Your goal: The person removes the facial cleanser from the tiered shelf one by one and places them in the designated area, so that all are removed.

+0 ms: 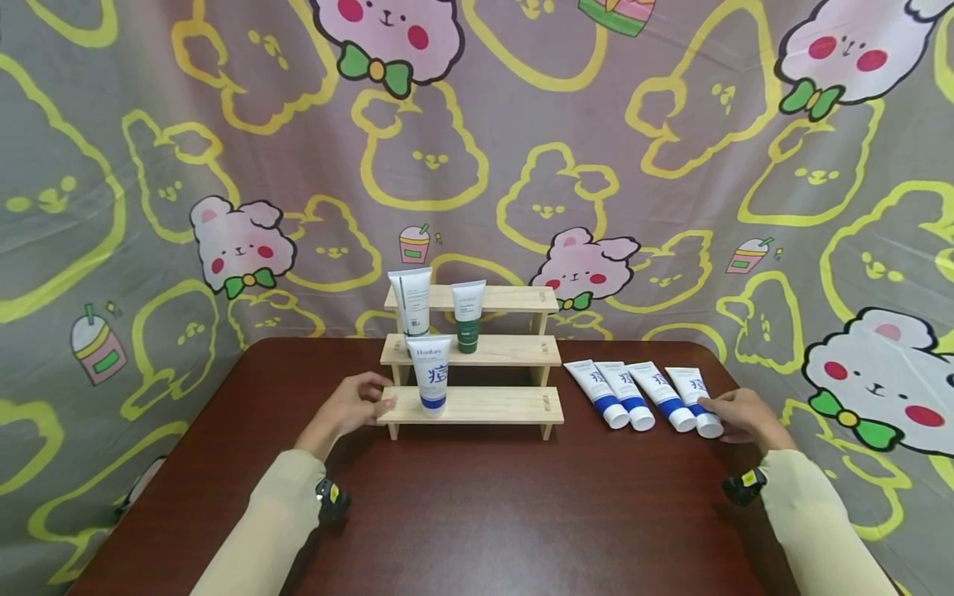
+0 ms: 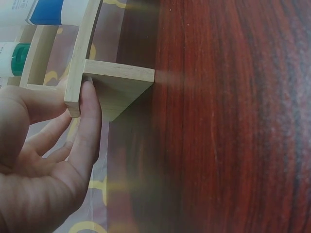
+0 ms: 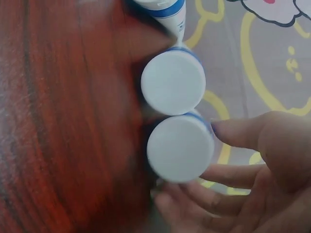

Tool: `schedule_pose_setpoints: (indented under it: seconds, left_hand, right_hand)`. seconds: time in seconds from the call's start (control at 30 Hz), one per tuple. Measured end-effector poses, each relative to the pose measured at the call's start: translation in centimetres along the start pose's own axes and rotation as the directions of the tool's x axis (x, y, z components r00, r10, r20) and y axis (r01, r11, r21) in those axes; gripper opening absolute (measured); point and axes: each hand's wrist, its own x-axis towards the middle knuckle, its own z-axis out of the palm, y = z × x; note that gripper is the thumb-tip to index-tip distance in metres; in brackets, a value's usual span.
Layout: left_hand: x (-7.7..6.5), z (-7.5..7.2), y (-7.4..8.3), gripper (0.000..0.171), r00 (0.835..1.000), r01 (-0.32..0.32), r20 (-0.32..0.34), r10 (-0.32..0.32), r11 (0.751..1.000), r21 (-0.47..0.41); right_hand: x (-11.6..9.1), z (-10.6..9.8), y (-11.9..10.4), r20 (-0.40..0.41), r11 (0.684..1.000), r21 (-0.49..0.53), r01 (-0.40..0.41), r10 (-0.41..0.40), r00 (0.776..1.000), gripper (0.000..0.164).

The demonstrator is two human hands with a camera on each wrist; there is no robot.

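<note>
At the left end of a three-tier wooden display stand (image 1: 499,406), my left hand (image 1: 354,406) grips the lowest board. In the left wrist view its fingers lie on both faces of that board (image 2: 80,53). My right hand (image 1: 741,414) holds the rightmost of several white-and-blue squeeze tubes lying in a row, thumb on the blue band near its cap and fingers curled round the far side. The right wrist view shows this tube's round white cap (image 3: 180,149) and the neighbouring cap (image 3: 173,82) against it. A matching tube (image 1: 431,368) stands cap down on the lowest tier.
On the middle tier stand a white-and-green tube (image 1: 468,319) and a taller white tube (image 1: 412,298), partly hidden by the front one. More lying tubes (image 1: 596,389) sit right of the stand on the dark red table (image 1: 522,513). A patterned curtain (image 1: 499,116) hangs behind.
</note>
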Motion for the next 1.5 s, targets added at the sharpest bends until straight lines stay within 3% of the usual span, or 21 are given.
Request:
schedule_pose_setpoints:
  seconds: [0.13, 0.27, 0.4, 0.53, 0.73, 1.1, 1.5]
  left_hand:
    - [0.0, 0.1, 0.0, 0.04, 1.0, -0.002, 0.006, 0.002, 1.0, 0.001]
    - [-0.1, 0.1, 0.0, 0.04, 1.0, 0.003, 0.005, -0.003, 1.0, 0.002]
    - [-0.1, 0.1, 0.0, 0.041, 1.0, 0.001, 0.006, -0.001, 1.0, 0.004]
    - [0.0, 0.1, -0.1, 0.041, 1.0, -0.002, 0.005, 0.002, 1.0, 0.007]
    - [0.1, 0.0, -0.1, 0.042, 1.0, -0.005, 0.014, 0.006, 1.0, -0.002]
    - [0.1, 0.0, -0.2, 0.043, 1.0, -0.015, 0.017, 0.015, 1.0, -0.01]
    - [0.0, -0.1, 0.0, 0.042, 1.0, -0.004, 0.015, 0.005, 1.0, -0.012]
  right_hand:
    - [-0.4, -0.1, -0.8, -0.084, 0.996, -0.083, 0.02, -0.027, 0.996, 0.068]
    - [-1.1, 0.3, -2.8, -0.217, 0.988, -0.142, 0.057, -0.087, 0.972, 0.063]
    - [-1.9, 0.9, -5.7, -0.274, 0.984, -0.103, 0.145, -0.168, 0.947, 0.06]
    - [-2.7, 1.8, -8.7, -0.237, 0.963, 0.033, 0.269, -0.254, 0.938, 0.06]
    - [-3.7, 3.7, -13.2, -0.179, 0.886, 0.065, 0.458, -0.442, 0.879, 0.055]
    - [-4.2, 8.4, -20.1, -0.078, 0.798, 0.235, 0.555, -0.554, 0.829, 0.047]
    - [-4.2, 13.3, -24.4, -0.032, 0.742, 0.327, 0.585, -0.61, 0.791, 0.044]
